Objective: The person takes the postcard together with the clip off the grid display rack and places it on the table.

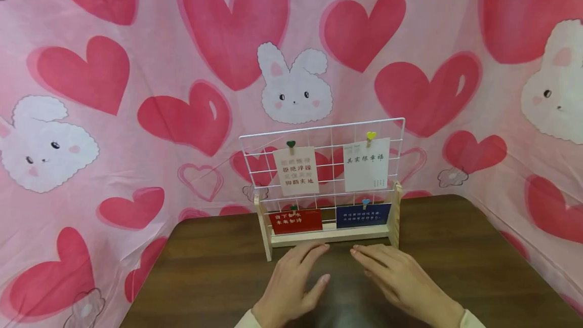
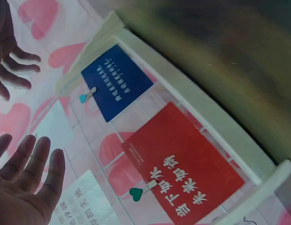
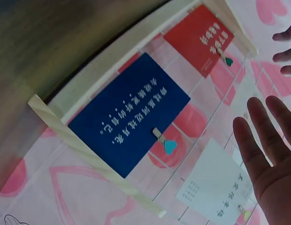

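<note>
A white wire grid [image 1: 328, 138] on a pale wooden stand [image 1: 330, 236] sits at the far side of the brown table [image 1: 205, 277]. Clipped to it are a beige card [image 1: 296, 171], a white card [image 1: 366, 165], a red card [image 1: 295, 220] and a blue card [image 1: 363, 215]. My left hand [image 1: 291, 282] and right hand [image 1: 396, 280] lie flat on the table just in front of the stand, fingers straight, holding nothing. The wrist views show the red card [image 2: 183, 166] and blue card [image 3: 129, 115] up close, with my left hand [image 2: 23, 187] and right hand [image 3: 267, 154] spread.
A pink cloth with red hearts and white rabbits [image 1: 293, 85] hangs behind and to both sides of the table. Small heart-headed pegs [image 1: 371, 137] hold the cards. Bare tabletop lies left and right of the stand.
</note>
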Action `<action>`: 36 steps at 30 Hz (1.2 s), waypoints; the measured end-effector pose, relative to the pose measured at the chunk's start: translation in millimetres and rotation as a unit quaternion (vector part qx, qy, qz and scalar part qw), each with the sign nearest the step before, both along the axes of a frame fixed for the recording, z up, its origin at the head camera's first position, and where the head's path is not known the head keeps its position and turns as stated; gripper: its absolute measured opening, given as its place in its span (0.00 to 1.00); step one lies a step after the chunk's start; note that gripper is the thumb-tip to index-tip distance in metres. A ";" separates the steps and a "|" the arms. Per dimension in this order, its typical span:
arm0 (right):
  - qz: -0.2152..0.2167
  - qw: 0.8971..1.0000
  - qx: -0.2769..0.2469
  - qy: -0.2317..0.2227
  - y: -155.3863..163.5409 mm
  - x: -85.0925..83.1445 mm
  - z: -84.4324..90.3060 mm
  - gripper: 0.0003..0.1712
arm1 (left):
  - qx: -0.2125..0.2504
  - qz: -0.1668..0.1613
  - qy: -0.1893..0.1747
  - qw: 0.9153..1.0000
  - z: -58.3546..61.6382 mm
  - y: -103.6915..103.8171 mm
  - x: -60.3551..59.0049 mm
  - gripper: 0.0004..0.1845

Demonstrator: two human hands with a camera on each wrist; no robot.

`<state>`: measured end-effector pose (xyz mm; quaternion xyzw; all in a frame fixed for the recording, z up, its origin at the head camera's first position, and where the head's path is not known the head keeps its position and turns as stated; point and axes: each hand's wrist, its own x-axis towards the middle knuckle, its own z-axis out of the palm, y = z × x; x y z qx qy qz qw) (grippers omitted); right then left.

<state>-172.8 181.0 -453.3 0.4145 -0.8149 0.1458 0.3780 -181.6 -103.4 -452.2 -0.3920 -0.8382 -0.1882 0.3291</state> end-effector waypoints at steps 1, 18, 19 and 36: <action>0.001 1.000 -0.010 0.005 0.0 -2.3 1.9 0.26 | 0.009 -0.001 0.001 1.000 2.0 1.9 -1.9 0.33; -0.031 0.989 -0.141 0.014 1.4 -30.7 28.8 0.27 | 0.106 -0.010 -0.061 0.992 27.3 31.5 -36.0 0.28; -0.031 0.988 -0.149 0.009 1.2 -32.3 29.7 0.27 | 0.111 -0.008 -0.070 0.991 29.1 33.1 -37.8 0.28; -0.030 0.974 -0.225 -0.004 4.0 -58.6 53.1 0.24 | 0.162 -0.001 -0.108 0.981 49.3 53.8 -67.5 0.28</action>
